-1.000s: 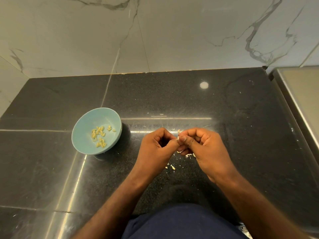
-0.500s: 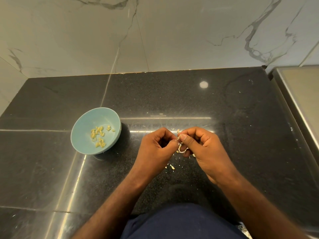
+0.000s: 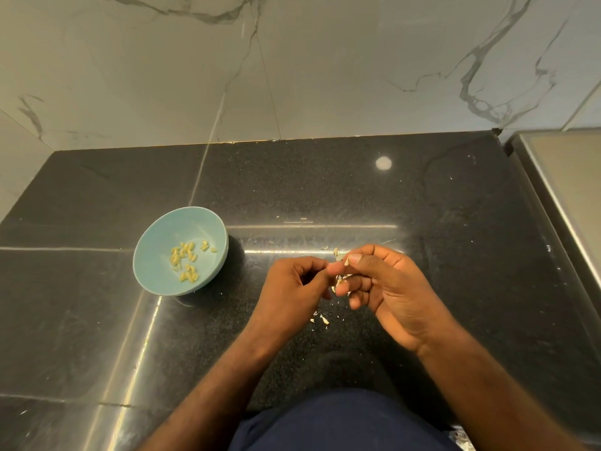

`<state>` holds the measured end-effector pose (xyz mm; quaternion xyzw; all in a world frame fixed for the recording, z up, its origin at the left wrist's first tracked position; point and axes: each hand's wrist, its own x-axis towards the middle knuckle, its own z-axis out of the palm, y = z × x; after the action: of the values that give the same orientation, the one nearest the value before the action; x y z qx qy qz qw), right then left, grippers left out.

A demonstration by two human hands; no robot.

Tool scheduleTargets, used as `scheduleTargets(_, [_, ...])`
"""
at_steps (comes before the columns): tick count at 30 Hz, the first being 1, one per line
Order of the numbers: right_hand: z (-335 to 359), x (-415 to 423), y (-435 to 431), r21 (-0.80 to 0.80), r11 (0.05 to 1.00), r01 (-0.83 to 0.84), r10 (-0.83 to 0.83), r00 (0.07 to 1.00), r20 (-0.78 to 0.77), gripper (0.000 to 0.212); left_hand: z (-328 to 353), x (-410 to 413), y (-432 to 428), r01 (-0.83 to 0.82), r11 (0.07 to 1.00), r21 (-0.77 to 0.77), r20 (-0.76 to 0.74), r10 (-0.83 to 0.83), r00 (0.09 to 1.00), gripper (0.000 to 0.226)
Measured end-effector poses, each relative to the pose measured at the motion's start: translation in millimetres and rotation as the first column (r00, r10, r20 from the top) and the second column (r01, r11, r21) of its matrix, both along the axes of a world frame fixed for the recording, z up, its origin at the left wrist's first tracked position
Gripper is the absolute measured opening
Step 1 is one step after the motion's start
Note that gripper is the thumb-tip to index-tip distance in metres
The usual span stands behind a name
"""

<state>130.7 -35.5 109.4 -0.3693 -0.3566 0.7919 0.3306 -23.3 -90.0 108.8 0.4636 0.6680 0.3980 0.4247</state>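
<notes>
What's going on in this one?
A person seems to be shelling seeds by hand over a black counter. The right hand pinches a pale seed at its fingertips, and the curled left hand rests its thumb against it. Husk bits lie under the hands. A blue bowl on the left holds a few shelled kernels.

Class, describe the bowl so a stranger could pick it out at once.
Find the black counter below the marble wall. On its left part stands a pale blue bowl, the only dish, holding yellowish seeds.
</notes>
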Motion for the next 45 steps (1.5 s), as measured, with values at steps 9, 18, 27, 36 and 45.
scheduleTargets(9, [-3.6, 1.7, 5.9, 0.174, 0.966, 0.189, -0.22, 0.958, 0.181, 0.005, -2.6, -3.7, -1.2, -0.048, 0.997, -0.067, 0.051, 0.052, 0.997, 0.006])
scheduleTargets(18, [-9.5, 0.0, -0.1, 0.069, 0.988, 0.14, -0.147, 0.983, 0.11, 0.026, -4.8, -5.3, 0.5, -0.043, 0.999, 0.005, -0.111, 0.043, 0.993, 0.023])
scheduleTargets(27, [-8.5, 3.0, 0.6, 0.061, 0.995, 0.08, -0.083, 0.995, 0.062, 0.033, -2.3, -5.0, 0.5, -0.011, 0.996, 0.092, -0.06, 0.016, 0.998, 0.015])
scheduleTargets(36, [-9.5, 1.9, -1.0, 0.128, 0.992, 0.021, -0.044, 0.983, 0.18, 0.024, -0.4, -2.7, 1.0, 0.001, 0.979, 0.204, -0.021, 0.003, 1.0, 0.012])
scheduleTargets(45, [-9.6, 9.0, 6.1, 0.424, 0.873, -0.242, -0.037, 0.833, 0.552, 0.022, -3.8, -1.6, 0.3, -0.009, 0.987, 0.161, -0.05, 0.018, 0.999, 0.006])
